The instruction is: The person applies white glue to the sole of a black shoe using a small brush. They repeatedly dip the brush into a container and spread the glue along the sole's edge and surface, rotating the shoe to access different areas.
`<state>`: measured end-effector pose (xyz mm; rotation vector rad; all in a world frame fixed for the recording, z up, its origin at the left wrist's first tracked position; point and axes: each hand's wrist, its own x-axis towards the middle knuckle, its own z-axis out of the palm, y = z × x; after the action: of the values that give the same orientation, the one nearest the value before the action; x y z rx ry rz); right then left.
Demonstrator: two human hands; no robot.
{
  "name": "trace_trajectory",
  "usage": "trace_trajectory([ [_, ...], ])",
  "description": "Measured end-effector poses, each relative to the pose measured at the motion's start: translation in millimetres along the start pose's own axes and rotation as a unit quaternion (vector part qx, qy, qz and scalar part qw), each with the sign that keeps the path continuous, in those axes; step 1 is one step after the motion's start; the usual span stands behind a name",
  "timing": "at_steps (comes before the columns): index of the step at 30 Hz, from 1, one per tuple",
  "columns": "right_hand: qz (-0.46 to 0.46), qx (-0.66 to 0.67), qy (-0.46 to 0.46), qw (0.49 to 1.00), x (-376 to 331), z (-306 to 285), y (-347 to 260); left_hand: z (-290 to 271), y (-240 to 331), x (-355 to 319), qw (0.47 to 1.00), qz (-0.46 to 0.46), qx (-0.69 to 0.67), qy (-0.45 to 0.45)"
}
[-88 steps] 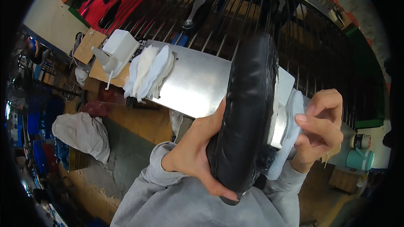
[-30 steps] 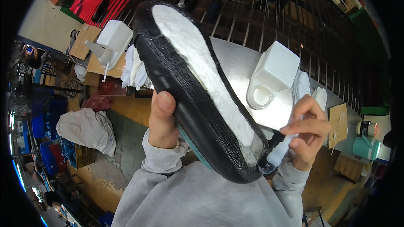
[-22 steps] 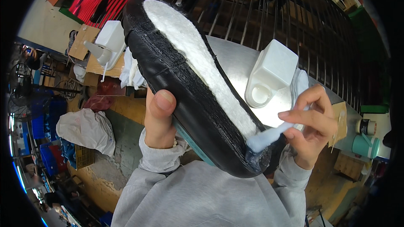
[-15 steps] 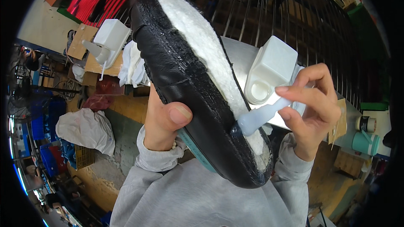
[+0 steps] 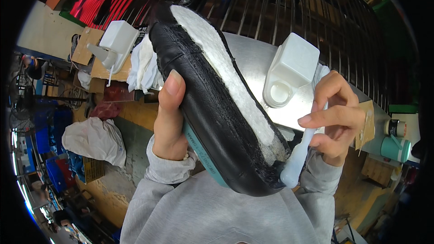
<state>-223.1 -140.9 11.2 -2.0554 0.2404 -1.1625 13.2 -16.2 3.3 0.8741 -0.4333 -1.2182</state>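
A black leather shoe upper (image 5: 212,108) is stretched over a teal shoe last (image 5: 205,158), its underside tilted up toward me. A white strip (image 5: 235,86) runs down the middle of that underside, and the black margin beside it looks wet and shiny. My left hand (image 5: 167,122) is closed round the shoe's left side, thumb on the leather; its other fingers are hidden behind. Between the fingertips of my right hand (image 5: 337,117) is a pale, translucent brush (image 5: 298,158). Its thick lower end meets the margin at the shoe's near end; the bristles are barely visible.
A white plastic pot with a round opening (image 5: 294,58) stands on the metal table (image 5: 242,54) beyond the shoe. Another white bottle (image 5: 118,40) and white cloths (image 5: 142,65) lie left. Behind is a rack of metal bars (image 5: 253,9). A teal jug (image 5: 395,149) stands far right.
The brush has moved down along the margin to the shoe's near end and now stands steeper. My left thumb has shifted up the leather, and the shoe's far end has dropped slightly and moved right.
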Motion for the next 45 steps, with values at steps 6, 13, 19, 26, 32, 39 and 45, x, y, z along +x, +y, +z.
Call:
trace_trajectory([
  [6,0.014,0.052,-0.023,0.998,4.0,2.7,6.7,-18.4,-16.8,3.3,0.997,-0.031,-0.028,-0.071],
  [13,0.025,-0.014,0.025,0.999,6.9,10.2,-3.3,-15.7,-16.6,1.4,0.996,-0.052,-0.017,-0.065],
  [19,-0.013,0.038,-0.012,0.999,5.6,4.4,5.2,-5.6,-6.1,3.7,0.993,-0.075,-0.076,-0.045],
  [26,-0.014,0.109,-0.051,0.993,14.4,13.3,17.9,-6.1,-18.4,1.1,0.983,-0.138,-0.110,-0.055],
  [32,-0.009,0.176,-0.088,0.980,28.4,31.3,29.4,-8.8,-34.1,-4.0,0.928,-0.277,-0.246,-0.023],
  [39,-0.030,0.211,-0.115,0.970,44.1,51.0,36.6,-12.2,-46.9,-19.7,0.867,-0.297,-0.389,-0.096],
  [45,-0.019,0.231,-0.131,0.964,41.6,51.5,41.2,0.4,-44.0,-18.3,0.756,-0.385,-0.510,-0.139],
])
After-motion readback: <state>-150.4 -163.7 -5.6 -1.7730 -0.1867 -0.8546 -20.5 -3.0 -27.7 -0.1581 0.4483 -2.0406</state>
